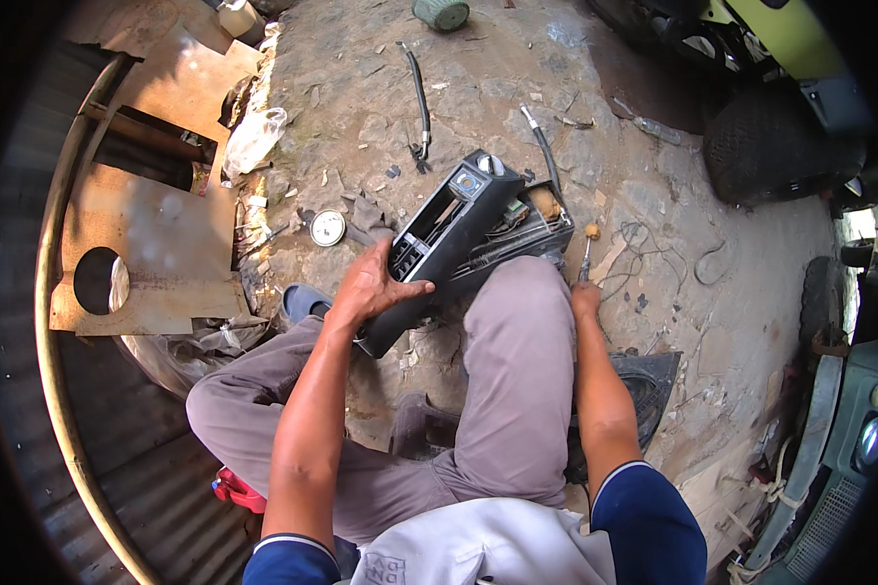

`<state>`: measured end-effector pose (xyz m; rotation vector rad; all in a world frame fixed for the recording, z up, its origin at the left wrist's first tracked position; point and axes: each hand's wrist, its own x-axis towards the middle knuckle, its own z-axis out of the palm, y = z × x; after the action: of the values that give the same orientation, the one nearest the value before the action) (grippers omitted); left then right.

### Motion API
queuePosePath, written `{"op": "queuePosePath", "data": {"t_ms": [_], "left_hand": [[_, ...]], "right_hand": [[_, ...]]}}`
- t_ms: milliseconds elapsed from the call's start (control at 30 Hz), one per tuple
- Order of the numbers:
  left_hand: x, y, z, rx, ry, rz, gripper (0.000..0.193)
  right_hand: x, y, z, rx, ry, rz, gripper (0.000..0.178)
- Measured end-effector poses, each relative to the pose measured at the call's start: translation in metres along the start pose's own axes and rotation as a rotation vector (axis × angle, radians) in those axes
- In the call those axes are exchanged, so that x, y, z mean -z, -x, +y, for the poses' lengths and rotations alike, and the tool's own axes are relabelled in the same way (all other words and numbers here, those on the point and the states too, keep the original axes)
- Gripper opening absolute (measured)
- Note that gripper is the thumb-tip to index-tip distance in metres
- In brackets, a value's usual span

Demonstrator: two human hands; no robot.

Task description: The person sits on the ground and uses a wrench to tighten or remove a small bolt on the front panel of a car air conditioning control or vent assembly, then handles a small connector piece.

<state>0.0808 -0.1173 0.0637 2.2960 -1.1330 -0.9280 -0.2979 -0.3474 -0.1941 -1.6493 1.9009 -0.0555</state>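
My left hand (pixel 373 283) grips the edge of a long black plastic casing (pixel 437 255), fingers over its far side and thumb across the top. The casing is tilted and looks like the front of a stereo, with silver trim and a round piece at its far end. Beside it lies an open black housing (pixel 541 234) with parts showing inside, partly behind my right knee. My right hand (pixel 584 296) is closed round a slim metal tool (pixel 584 265) with an orange-yellow end, low beside that knee; its exact kind cannot be made out.
Two black hoses (pixel 419 93) (pixel 542 146) lie on the stony ground. A round dial gauge (pixel 328 228) sits at left, thin wire (pixel 644 255) at right. Rusty sheet metal (pixel 156 244) stands at left. A tyre (pixel 780 146) and a green vehicle front (pixel 854 468) border the right.
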Motion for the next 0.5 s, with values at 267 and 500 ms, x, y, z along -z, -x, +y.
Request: {"op": "queuePosePath", "data": {"t_ms": [267, 500], "left_hand": [[-0.005, 0.004, -0.003, -0.105, 0.013, 0.069, 0.091], [-0.009, 0.003, 0.004, -0.093, 0.056, 0.054, 0.094]], "right_hand": [[0.208, 0.027, -0.21, 0.468, -0.329, -0.163, 0.032], [0.162, 0.062, -0.26, 0.711, 0.416, -0.381, 0.055]]}}
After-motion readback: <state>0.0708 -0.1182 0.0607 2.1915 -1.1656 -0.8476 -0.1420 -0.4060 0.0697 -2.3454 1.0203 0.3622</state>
